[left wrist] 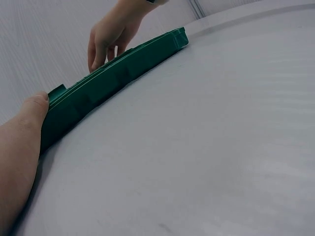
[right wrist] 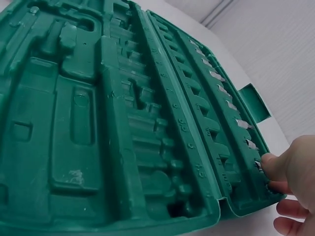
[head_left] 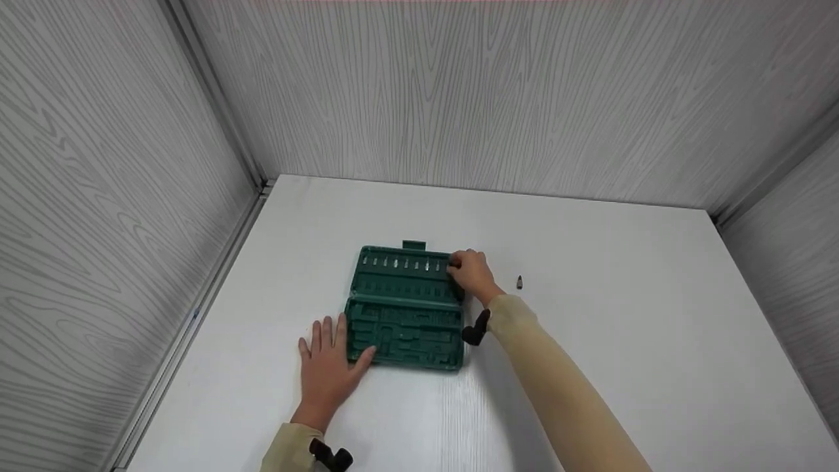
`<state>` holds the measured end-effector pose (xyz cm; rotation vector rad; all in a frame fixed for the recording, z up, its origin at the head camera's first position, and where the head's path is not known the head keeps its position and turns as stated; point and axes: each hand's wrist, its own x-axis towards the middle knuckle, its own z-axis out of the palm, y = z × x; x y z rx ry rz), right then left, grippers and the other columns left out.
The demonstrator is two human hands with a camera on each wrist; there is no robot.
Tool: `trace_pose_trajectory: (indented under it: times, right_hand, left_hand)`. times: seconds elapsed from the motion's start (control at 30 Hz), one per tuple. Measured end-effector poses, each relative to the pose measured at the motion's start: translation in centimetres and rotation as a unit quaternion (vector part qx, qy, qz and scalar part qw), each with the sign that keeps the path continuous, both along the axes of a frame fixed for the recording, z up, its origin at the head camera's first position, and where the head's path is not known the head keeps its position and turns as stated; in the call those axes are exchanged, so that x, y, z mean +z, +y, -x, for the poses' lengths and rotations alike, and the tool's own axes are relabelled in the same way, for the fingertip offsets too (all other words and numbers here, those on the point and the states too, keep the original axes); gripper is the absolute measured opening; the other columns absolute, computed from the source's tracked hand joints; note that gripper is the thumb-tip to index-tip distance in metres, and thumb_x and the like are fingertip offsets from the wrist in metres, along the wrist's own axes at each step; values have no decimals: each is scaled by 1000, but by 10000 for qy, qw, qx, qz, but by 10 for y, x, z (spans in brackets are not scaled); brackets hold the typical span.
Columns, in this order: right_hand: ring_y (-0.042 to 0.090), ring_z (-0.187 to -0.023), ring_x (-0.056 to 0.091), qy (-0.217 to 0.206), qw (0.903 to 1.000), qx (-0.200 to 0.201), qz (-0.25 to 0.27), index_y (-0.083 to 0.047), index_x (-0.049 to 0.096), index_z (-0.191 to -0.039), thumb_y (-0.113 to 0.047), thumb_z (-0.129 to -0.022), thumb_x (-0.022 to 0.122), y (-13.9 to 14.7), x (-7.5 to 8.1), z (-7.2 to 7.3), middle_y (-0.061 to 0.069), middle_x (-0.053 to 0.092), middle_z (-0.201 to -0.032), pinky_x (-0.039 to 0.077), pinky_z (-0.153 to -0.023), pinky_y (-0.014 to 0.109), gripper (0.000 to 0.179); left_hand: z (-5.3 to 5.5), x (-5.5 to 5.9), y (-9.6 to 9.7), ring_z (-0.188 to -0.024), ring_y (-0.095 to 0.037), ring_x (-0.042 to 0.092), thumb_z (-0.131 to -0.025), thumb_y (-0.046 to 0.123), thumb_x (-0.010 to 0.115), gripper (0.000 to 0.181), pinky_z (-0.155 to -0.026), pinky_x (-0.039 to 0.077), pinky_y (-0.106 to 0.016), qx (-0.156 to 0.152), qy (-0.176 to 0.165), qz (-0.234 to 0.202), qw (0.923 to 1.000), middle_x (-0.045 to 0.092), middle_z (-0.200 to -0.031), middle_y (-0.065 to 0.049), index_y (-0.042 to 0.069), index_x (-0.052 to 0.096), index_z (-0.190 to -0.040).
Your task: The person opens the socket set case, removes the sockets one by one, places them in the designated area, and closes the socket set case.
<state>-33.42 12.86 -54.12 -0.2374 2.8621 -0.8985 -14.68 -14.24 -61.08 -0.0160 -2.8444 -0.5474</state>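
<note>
A green plastic bit case (head_left: 406,334) lies unfolded on the white table. Along the upper half of the case runs a row of small silver screwdriver bits (right wrist: 242,124) in slots. At the right end of that row my right hand (head_left: 473,272) pinches a bit; the thumb (right wrist: 275,167) and fingers largely cover it. My left hand (head_left: 328,370) rests flat with fingers spread at the lower left corner. Its thumb (left wrist: 37,105) lies on the case's front edge. The lower half shows moulded recesses with no tools in them.
One loose screwdriver bit (head_left: 519,282) lies on the table (head_left: 623,314) to the right of the case. A green latch tab (head_left: 413,245) sticks out from the case's far edge. Grey wood-grain panels (head_left: 459,98) enclose the back and sides.
</note>
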Motion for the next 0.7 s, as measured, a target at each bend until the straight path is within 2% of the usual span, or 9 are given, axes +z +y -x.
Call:
trace_pose_trajectory:
  times: [0.17, 0.43, 0.7]
  right_hand:
    - [26, -104, 47, 23, 9998, -65, -184, -2, 64, -115, -16, -91, 59, -2, 1, 2, 12, 59, -110, 42, -88, 41, 28]
    - [28, -105, 49, -9, 9984, 190, -527, -2, 65, -115, -19, -91, 59, -1, 0, 8, 14, 57, -110, 41, -89, 43, 29]
    - [29, -105, 47, -77, 9972, 330, -672, 0, 62, -113, -16, -92, 57, -4, 0, 12, 15, 54, -108, 42, -88, 43, 27]
  left_hand:
    - [-1, -1, 1, -137, -38, 17, -84, 71, 39, 90, -104, 7, -61, 3, 59, -21, 10000, 27, -147, -22, 9, 25, -148]
    - [0, -3, 1, -137, -39, 17, -83, 71, 42, 90, -104, 9, -62, 25, 160, -11, 9999, 29, -147, -22, 9, 27, -147]
    - [2, -2, 0, -137, -38, 16, -84, 71, 40, 90, -104, 8, -62, 58, 97, -10, 9999, 27, -147, -21, 9, 26, -148]
